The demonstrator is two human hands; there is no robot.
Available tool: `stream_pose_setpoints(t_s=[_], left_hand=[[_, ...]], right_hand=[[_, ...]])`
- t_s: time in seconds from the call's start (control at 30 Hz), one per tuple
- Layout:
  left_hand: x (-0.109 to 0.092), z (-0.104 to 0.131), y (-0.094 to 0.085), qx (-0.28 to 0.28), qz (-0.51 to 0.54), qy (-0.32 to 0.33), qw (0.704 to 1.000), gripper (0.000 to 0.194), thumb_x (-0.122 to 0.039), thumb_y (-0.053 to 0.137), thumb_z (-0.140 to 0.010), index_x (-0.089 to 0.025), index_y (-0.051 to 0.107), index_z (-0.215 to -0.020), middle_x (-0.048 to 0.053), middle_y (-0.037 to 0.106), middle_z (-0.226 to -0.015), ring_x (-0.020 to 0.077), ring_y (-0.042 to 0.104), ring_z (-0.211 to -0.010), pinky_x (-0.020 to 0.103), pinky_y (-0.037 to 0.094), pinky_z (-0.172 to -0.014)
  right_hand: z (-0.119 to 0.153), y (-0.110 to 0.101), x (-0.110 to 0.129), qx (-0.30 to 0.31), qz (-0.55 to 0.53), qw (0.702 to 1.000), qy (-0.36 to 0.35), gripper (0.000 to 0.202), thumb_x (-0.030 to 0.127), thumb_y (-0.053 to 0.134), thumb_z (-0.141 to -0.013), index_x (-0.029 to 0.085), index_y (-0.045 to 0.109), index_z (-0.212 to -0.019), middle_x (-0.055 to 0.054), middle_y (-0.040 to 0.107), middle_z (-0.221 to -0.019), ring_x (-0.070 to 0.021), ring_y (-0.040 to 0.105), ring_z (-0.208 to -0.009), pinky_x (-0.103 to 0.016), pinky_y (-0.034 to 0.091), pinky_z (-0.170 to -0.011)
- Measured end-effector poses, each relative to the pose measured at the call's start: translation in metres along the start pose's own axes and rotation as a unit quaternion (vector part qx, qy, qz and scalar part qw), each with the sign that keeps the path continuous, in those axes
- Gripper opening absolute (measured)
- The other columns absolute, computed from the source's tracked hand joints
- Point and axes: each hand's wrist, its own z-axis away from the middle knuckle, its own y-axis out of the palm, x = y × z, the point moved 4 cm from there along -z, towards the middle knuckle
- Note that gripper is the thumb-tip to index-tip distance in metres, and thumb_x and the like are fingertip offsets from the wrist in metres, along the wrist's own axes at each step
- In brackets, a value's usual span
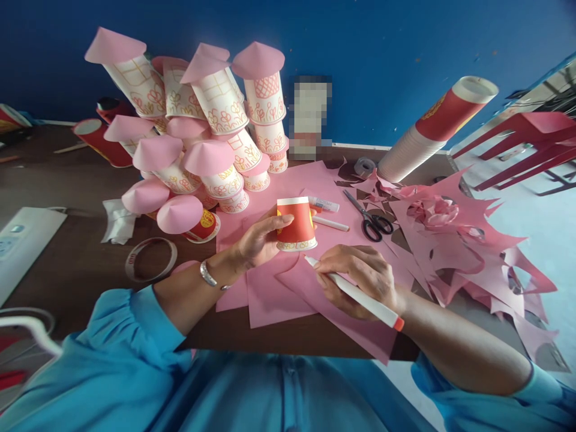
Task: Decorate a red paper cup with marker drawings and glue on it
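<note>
My left hand [263, 239] grips a red paper cup [297, 223] from its left side, thumb across the front. The cup is upside down, with its rim at the bottom; a white band with small yellowish drawn marks runs near that rim. In my right hand [360, 276] is a white marker [364, 297] with an orange-red end, held like a pen. Its tip points up and left, a little below the cup and apart from it. Under both hands lie overlapping pink paper sheets [270, 294].
Decorated cups with pink cone roofs [209, 159] stand stacked at left. Scissors [375, 225], a glue stick [326, 205] and another marker [332, 224] lie behind the cup. Pink scraps [468, 240] and a tall cup stack [432, 132] are at right. A tape roll [152, 259] lies at left.
</note>
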Motion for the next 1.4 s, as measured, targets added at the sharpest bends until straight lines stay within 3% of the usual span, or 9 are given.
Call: stream_pose_setpoints(t_s=[0.23, 0.8, 0.93, 1.07, 1.17, 1.4], left_hand=[[-0.0039, 0.0021, 0.0059, 0.007, -0.052, -0.002, 0.999, 0.068, -0.066, 0.092, -0.094, -0.02, 0.08, -0.142, 0.016, 0.087, -0.122, 0.0356, 0.084, -0.116, 0.038, 0.066, -0.088], [-0.004, 0.0021, 0.0013, -0.023, -0.014, -0.004, 1.0, 0.04, -0.046, 0.093, -0.095, -0.018, 0.085, -0.124, 0.012, 0.086, -0.117, 0.0291, 0.08, -0.109, 0.037, 0.065, -0.092], [-0.0006, 0.003, -0.0021, -0.013, -0.019, 0.0, 1.0, 0.037, -0.044, 0.089, -0.099, -0.021, 0.086, -0.128, 0.011, 0.087, -0.123, 0.0317, 0.08, -0.121, 0.039, 0.065, -0.099], [-0.0007, 0.0044, -0.0026, -0.014, -0.026, -0.005, 1.0, 0.049, -0.045, 0.089, -0.101, -0.025, 0.082, -0.146, 0.011, 0.087, -0.134, 0.0339, 0.078, -0.133, 0.043, 0.064, -0.109], [-0.0029, 0.0046, 0.0001, -0.012, -0.031, -0.011, 0.999, 0.059, -0.044, 0.09, -0.1, -0.026, 0.078, -0.154, 0.011, 0.087, -0.132, 0.0337, 0.079, -0.131, 0.041, 0.065, -0.106], [-0.0036, 0.0037, 0.0022, 0.006, -0.03, -0.014, 0.999, 0.053, -0.045, 0.087, -0.101, -0.023, 0.079, -0.148, 0.013, 0.088, -0.125, 0.0348, 0.08, -0.128, 0.039, 0.066, -0.095]], right_hand=[[0.0004, 0.0011, -0.0013, -0.005, 0.006, 1.0, 0.005, 0.025, 0.002, 0.064, -0.102, 0.025, 0.065, -0.111, 0.003, 0.079, -0.082, -0.0149, 0.078, -0.065, -0.025, 0.064, -0.061], [0.0029, 0.0017, -0.0074, -0.012, 0.067, 0.997, 0.033, 0.016, 0.008, 0.066, -0.11, 0.024, 0.064, -0.112, 0.002, 0.079, -0.083, -0.0138, 0.077, -0.066, -0.024, 0.059, -0.058], [0.003, 0.0032, -0.0074, -0.004, 0.076, 0.996, 0.036, 0.015, 0.009, 0.064, -0.111, 0.024, 0.065, -0.112, 0.001, 0.079, -0.084, -0.014, 0.077, -0.067, -0.025, 0.058, -0.058], [0.0043, 0.0045, -0.0087, -0.001, 0.074, 0.997, 0.038, 0.014, 0.01, 0.064, -0.112, 0.024, 0.065, -0.113, 0.001, 0.079, -0.085, -0.0145, 0.078, -0.069, -0.025, 0.057, -0.058], [0.0056, 0.0054, -0.0091, 0.0, 0.076, 0.996, 0.043, 0.015, 0.01, 0.063, -0.111, 0.025, 0.065, -0.112, 0.001, 0.079, -0.084, -0.0142, 0.078, -0.068, -0.025, 0.056, -0.058], [0.0071, 0.0073, -0.006, 0.018, 0.058, 0.997, 0.052, 0.017, 0.008, 0.064, -0.108, 0.025, 0.062, -0.107, 0.003, 0.076, -0.081, -0.0131, 0.076, -0.067, -0.024, 0.053, -0.058]])
